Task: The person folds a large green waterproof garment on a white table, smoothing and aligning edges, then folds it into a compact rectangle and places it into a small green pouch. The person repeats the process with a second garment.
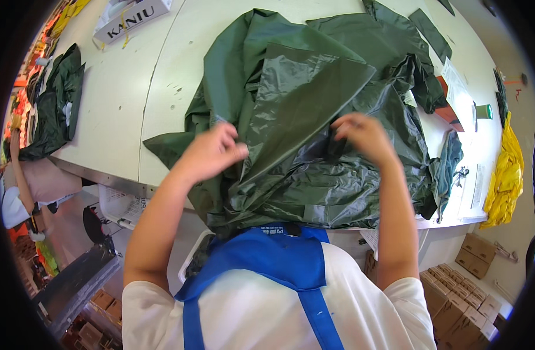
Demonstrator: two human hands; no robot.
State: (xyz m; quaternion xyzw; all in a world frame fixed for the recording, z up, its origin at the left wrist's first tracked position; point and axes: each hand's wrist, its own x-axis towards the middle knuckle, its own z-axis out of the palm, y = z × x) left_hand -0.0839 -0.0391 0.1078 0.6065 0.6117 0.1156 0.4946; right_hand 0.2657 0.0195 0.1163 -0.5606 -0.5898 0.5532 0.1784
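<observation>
A heap of dark green, shiny waterproof garment fabric [314, 70] spreads over the white table before me. A large folded flap of it lies diagonally between my hands. My left hand [212, 153] is over the fabric's left side, its thumb and fingers apart, nothing visibly gripped. At the flap's right edge, my right hand [363, 135] has its fingers curled in on the green fabric; the fingertips are partly hidden. The fabric's glossy inner side faces up nearest me, reaching the table's front edge.
A white box [130, 20] stands at the far left of the table [118, 105]. Another green garment [57, 105] lies at the left end, near another person's arm [21, 169]. To the right are a green tape roll [483, 111], small scissors [462, 172] and hanging yellow fabric [505, 169]. Cardboard boxes [454, 297] are stacked below.
</observation>
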